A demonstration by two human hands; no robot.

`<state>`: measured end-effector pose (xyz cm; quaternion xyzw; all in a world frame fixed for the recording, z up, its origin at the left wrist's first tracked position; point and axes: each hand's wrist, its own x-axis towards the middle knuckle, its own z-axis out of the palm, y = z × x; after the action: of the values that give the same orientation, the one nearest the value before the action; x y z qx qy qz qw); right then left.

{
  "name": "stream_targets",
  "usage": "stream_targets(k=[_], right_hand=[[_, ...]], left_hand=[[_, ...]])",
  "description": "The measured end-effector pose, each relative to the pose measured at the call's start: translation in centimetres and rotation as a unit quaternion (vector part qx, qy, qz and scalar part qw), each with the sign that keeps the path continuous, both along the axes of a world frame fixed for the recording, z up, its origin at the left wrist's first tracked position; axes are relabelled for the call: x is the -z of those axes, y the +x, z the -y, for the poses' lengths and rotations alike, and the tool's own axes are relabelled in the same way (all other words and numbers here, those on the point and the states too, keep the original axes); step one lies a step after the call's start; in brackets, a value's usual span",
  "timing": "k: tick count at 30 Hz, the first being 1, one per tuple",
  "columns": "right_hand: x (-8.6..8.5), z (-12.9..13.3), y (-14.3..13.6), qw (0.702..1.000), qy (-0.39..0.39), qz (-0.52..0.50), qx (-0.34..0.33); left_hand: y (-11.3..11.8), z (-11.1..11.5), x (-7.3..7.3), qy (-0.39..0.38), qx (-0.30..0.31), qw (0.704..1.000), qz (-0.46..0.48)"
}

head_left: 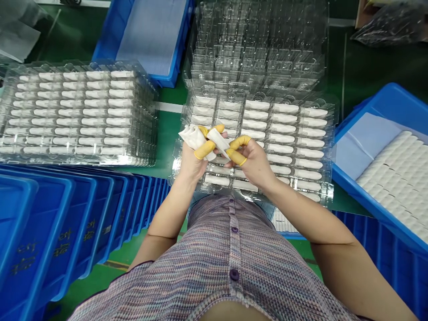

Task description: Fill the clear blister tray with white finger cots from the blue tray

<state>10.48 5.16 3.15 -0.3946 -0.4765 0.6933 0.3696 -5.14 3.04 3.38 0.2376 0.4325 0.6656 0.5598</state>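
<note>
Yellow finger covers are on several fingers of both hands. My left hand [197, 156] is closed around a small bunch of white rolled pieces [193, 136] that stick out past its fingers. Between the two hands lies one flat white piece [218, 141], pinched by my left fingertips at its upper end and by my right hand [249, 156] at its lower end. Both hands are above a clear plastic tray [329, 191], whose compartments hold rows of white pieces. Part of the tray's left side is hidden under the hands.
Filled clear trays [143, 133] are stacked at the left. More clear trays [257, 44] stand behind. A blue bin [374, 200] with white pieces is at the right, another blue bin [182, 49] at the back, nested blue crates [56, 214] at the lower left.
</note>
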Motion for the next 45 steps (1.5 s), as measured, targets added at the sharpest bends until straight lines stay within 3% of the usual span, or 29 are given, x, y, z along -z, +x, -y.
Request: stream_targets(k=[3,5,8,10,13,16,18,20,23,26,33,36,38,39,41,43,45], right_hand=[[-0.1,0.0,0.1,0.999,-0.028,-0.035,-0.008],[-0.3,-0.1,0.2,0.987,-0.12,-0.091,-0.057],[-0.6,-0.2,0.5,0.945,-0.243,-0.16,-0.15],[-0.7,-0.1,0.5,0.931,-0.269,-0.173,-0.175],[-0.8,-0.2,0.5,0.938,-0.26,-0.162,-0.163],[-0.3,-0.4,0.9,0.968,-0.194,-0.115,-0.113],[0.4,-0.4,1.5,0.992,-0.085,-0.045,-0.08],[1.1,-0.2,2.2,0.994,0.064,0.064,-0.058],[1.6,0.4,3.1,0.933,0.256,0.242,-0.073],[1.4,1.2,3.2,0.867,0.357,0.323,-0.129],[1.3,1.6,1.5,0.755,0.418,0.453,-0.224],[1.8,1.5,1.0,0.736,0.407,0.478,-0.252],[2.0,1.4,0.9,0.754,0.391,0.463,-0.255],[2.1,1.2,1.0,0.779,0.375,0.438,-0.246],[2.0,0.8,1.4,0.866,0.305,0.342,-0.2],[1.5,0.3,1.8,0.957,0.164,0.185,-0.149],[0.8,-0.1,2.0,0.99,-0.002,0.026,-0.138]], left_hand=[[-0.3,-0.1,0.1,-0.002,-0.011,1.0,-0.001],[-0.8,-0.3,0.4,-0.013,0.004,1.0,0.015],[-1.6,-0.3,0.9,-0.033,0.044,0.998,0.03],[-1.8,-0.3,1.2,-0.038,0.064,0.997,0.03],[-1.8,-0.3,1.2,-0.029,0.056,0.997,0.033],[-2.1,-0.8,1.1,-0.03,0.001,0.998,0.061],[-2.6,-1.1,1.0,-0.046,-0.041,0.993,0.098],[-3.1,-1.3,0.9,-0.057,-0.074,0.986,0.136],[-3.5,-1.4,1.1,-0.054,-0.102,0.98,0.16],[-3.5,-1.4,1.5,-0.042,-0.103,0.982,0.151],[-3.1,-1.2,2.0,-0.03,-0.082,0.99,0.11],[-3.0,-1.0,2.2,-0.03,-0.09,0.993,0.071],[-2.9,-0.9,2.1,-0.033,-0.076,0.994,0.066],[-2.8,-0.8,1.9,-0.034,-0.063,0.995,0.069],[-2.4,-0.6,1.5,-0.03,-0.029,0.996,0.072],[-1.9,-0.4,1.1,-0.015,0.009,0.998,0.057],[-1.4,-0.1,0.8,-0.005,0.048,0.998,0.033]])
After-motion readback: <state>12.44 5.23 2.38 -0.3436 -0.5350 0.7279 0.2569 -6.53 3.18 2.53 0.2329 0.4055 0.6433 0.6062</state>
